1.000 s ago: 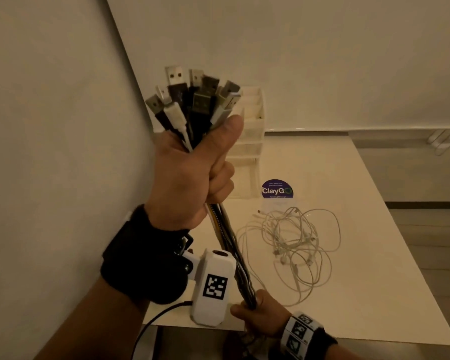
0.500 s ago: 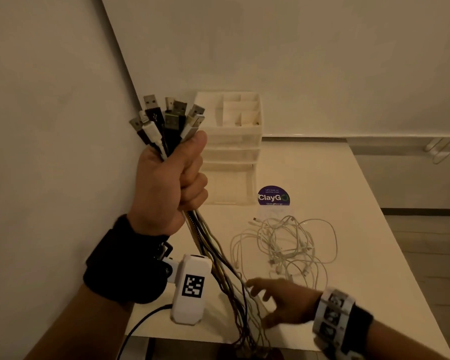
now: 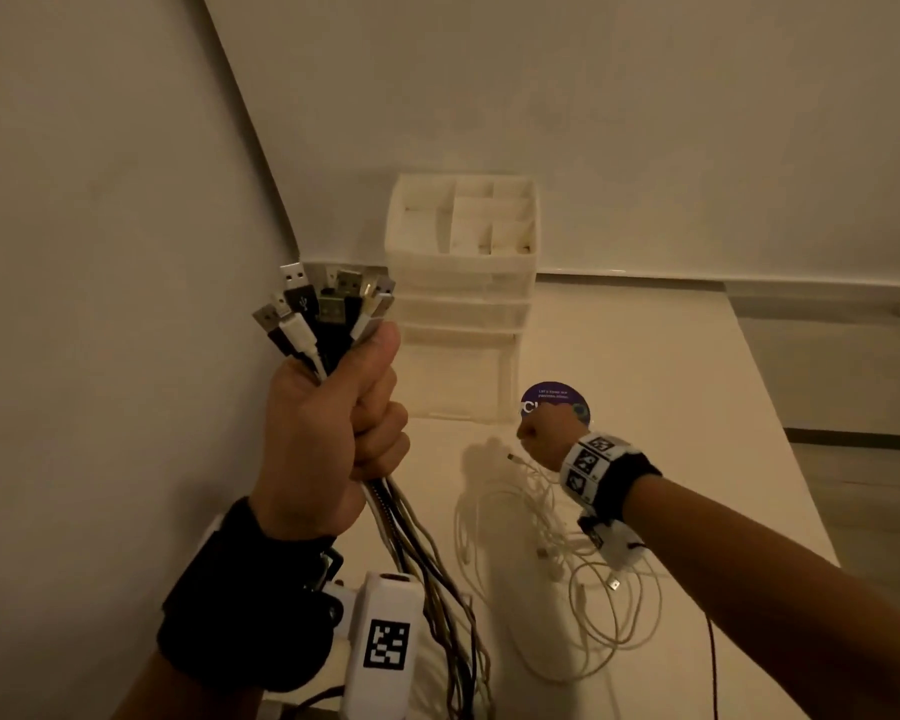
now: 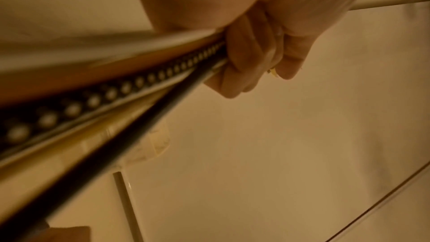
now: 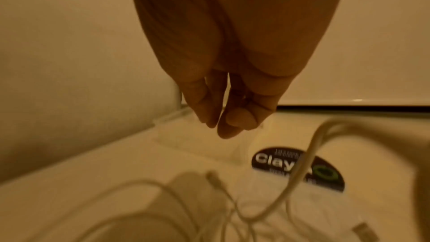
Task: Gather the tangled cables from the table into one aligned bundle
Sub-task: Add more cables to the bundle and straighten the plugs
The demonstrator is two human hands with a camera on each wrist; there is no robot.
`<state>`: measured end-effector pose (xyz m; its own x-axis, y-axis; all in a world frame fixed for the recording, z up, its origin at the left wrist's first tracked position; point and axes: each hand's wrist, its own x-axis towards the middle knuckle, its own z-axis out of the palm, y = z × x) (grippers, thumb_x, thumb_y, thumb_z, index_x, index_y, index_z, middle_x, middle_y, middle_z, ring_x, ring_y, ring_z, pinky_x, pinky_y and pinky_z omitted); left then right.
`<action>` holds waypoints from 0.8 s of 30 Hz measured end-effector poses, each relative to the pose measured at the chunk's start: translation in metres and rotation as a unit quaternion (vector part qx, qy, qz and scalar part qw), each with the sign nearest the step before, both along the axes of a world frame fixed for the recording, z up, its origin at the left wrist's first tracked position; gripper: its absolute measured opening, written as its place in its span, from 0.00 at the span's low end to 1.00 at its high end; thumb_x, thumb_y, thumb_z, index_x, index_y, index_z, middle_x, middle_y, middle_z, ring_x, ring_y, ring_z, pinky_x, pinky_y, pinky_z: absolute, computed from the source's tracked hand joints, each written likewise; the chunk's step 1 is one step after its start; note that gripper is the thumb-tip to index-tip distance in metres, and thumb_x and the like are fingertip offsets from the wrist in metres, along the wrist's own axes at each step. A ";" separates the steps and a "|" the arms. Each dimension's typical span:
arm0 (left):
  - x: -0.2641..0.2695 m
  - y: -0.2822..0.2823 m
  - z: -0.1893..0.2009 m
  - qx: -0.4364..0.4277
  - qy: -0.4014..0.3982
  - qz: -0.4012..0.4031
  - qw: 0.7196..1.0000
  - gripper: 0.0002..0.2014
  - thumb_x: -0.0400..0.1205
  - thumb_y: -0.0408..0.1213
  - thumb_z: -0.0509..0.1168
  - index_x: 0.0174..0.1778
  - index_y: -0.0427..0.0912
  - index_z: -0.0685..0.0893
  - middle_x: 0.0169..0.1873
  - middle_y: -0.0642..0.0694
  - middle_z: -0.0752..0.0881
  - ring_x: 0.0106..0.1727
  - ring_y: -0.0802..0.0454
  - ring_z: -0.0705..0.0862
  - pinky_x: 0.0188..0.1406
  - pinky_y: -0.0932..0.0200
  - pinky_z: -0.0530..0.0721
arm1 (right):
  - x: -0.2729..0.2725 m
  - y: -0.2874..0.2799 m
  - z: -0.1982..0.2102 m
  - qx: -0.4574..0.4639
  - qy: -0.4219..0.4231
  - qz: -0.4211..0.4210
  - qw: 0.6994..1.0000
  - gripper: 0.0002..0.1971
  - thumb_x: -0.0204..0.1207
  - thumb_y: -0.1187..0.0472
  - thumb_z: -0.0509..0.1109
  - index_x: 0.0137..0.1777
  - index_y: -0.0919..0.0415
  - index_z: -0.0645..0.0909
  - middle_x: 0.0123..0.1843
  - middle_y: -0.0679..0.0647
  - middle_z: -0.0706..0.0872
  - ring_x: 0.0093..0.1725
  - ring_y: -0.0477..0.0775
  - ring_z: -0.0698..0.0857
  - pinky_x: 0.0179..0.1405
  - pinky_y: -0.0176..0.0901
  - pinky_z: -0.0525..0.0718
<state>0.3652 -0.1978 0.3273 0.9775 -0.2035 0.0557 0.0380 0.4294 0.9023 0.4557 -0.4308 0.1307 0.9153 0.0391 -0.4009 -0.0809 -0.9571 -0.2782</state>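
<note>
My left hand (image 3: pixel 333 428) is raised near the left wall and grips a bundle of dark and light cables (image 3: pixel 417 553). Their USB plugs (image 3: pixel 328 304) fan out above my thumb, and the loose lengths hang down past the table's near edge. In the left wrist view my fingers (image 4: pixel 251 58) wrap round the cables (image 4: pixel 139 84). A tangle of thin white cables (image 3: pixel 567 563) lies on the table (image 3: pixel 645 356). My right hand (image 3: pixel 541 433) hovers over the tangle's far end. Its fingers (image 5: pixel 223 117) hang down close together with nothing between them, above the white cables (image 5: pixel 302 163).
A white drawer organizer (image 3: pixel 463 283) with open top compartments stands against the back wall. A round purple sticker (image 3: pixel 552 394) sits on the table beside my right hand, also in the right wrist view as the sticker (image 5: pixel 325 172). The left wall is close to my left hand.
My right hand let go of the bundle's lower end and moved forward over the white tangle to its far end. My left hand, still gripping the bundle, has come down lower.
</note>
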 end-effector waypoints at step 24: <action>0.039 -0.086 -0.034 0.049 0.094 -0.039 0.994 0.19 0.76 0.47 0.69 0.26 0.44 0.71 0.19 0.47 0.58 0.16 0.55 0.54 0.17 0.68 0.54 | -0.089 -0.019 0.139 0.577 -0.153 -0.165 0.785 0.16 0.86 0.68 0.55 0.63 0.56 0.82 0.30 0.52 0.74 0.31 0.51 0.71 0.36 0.45 0.73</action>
